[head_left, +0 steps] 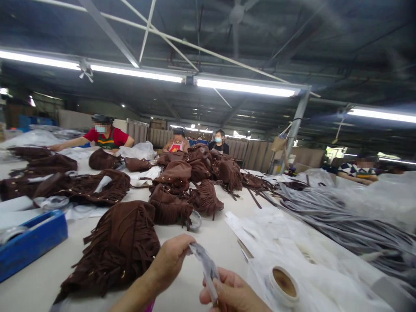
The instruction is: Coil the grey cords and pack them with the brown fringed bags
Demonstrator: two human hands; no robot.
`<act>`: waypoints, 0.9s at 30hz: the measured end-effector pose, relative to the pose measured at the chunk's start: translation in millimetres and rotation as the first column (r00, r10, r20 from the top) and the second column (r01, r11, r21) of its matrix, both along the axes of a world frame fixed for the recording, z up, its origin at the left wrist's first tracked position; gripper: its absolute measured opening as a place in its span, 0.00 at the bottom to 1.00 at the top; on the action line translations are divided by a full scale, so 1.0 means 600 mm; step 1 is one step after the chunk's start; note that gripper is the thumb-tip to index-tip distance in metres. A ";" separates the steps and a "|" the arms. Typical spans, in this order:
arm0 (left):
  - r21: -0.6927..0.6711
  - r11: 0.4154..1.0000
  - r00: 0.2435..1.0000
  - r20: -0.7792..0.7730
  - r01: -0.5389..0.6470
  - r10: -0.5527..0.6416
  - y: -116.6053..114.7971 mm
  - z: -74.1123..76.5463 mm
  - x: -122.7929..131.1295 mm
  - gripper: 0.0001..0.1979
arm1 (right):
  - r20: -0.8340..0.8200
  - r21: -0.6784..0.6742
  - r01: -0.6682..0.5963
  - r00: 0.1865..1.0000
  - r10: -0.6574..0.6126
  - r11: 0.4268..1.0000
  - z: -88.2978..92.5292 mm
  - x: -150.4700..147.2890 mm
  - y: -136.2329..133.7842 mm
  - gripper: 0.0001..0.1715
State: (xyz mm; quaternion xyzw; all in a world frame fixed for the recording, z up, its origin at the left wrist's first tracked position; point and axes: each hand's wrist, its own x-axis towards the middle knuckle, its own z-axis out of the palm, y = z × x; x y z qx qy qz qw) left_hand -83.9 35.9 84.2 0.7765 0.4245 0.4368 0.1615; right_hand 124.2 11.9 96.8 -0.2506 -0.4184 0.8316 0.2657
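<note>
A thin, crinkled greyish-white strip point(206, 263), perhaps plastic film around a strap, is stretched in a curve between my hands. Its upper end is pinched by my left hand point(172, 259). Lower down, my right hand point(233, 291) grips the same strip between thumb and fingers. A brown fringed bag point(128, 242) with small gold-coloured rings lies on the table just left of my left hand. Beyond my hands sit more brown fringed bags point(170, 201), heaped up toward the back.
A blue tape dispenser point(32, 245) stands at the left. White sheets point(276, 238) and a round tub point(283, 284) with brown contents lie at the right. Behind them runs a pile of grey straps point(338, 216). Several people, one in a red top point(120, 137), are around the table.
</note>
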 end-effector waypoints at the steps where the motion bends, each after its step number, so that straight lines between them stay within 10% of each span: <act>1: 0.012 1.000 1.000 0.000 0.000 0.000 0.003 0.002 0.000 0.11 | -0.005 -0.018 -0.003 1.000 0.003 1.000 0.002 0.002 0.002 0.25; 7: 0.124 0.992 0.997 -0.072 0.013 -0.004 0.004 0.001 0.003 0.12 | -0.035 -0.189 -0.108 0.994 0.103 0.976 0.001 0.003 0.010 0.50; 27: 0.356 0.924 0.946 -0.324 0.141 -0.019 -0.028 -0.007 -0.001 0.15 | 0.061 -0.087 -0.019 0.998 0.024 0.996 -0.007 0.022 -0.047 0.22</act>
